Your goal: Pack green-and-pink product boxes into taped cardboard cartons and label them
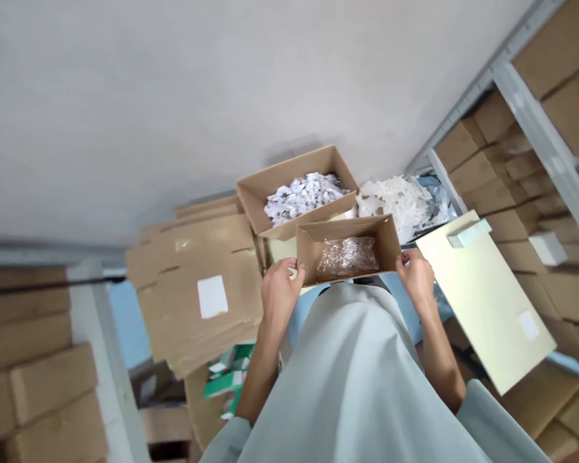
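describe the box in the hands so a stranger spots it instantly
Below the pale wall sits a large cardboard box of white pieces. Just nearer the person, the left hand and right hand hold a smaller open cardboard box by its ends. Unlike its neighbour, it contains crinkled clear plastic.

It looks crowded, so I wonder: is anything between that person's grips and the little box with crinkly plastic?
Nothing visible: the left grip and right grip touch opposite ends of the little box. The crinkly plastic lies inside.

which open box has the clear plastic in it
The smaller box, gripped at its ends by the left hand and right hand; crinkled clear plastic lies inside, while the larger box beyond holds white pieces.
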`<action>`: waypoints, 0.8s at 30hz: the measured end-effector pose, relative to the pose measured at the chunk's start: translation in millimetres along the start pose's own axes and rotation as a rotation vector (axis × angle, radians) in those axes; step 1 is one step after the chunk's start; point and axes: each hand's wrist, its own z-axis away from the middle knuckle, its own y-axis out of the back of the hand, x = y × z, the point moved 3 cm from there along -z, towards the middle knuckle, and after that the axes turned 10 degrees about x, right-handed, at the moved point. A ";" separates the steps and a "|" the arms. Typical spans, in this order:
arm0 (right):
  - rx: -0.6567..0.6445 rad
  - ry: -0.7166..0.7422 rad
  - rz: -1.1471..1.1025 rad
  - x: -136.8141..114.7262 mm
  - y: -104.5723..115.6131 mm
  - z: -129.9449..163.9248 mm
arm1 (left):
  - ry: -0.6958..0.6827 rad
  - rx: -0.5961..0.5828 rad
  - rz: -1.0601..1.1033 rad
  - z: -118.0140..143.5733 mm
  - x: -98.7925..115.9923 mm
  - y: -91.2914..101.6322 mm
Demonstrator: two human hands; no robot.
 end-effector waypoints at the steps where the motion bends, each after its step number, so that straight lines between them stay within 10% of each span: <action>1: 0.036 -0.082 -0.015 22.0 6.2 12.1 | -0.085 -0.036 0.019 -5.5 15.2 -8.7; 6: 0.228 -0.495 -0.078 122.9 30.5 92.9 | -0.494 -0.265 0.135 -11.2 108.4 -71.7; 12: 0.384 -0.895 -0.155 226.2 45.5 163.2 | -0.880 -0.482 0.267 44.7 239.6 -144.8; 24: 0.445 -1.021 -0.188 434.1 55.8 154.7 | -0.973 -0.664 0.160 148.8 449.7 -315.5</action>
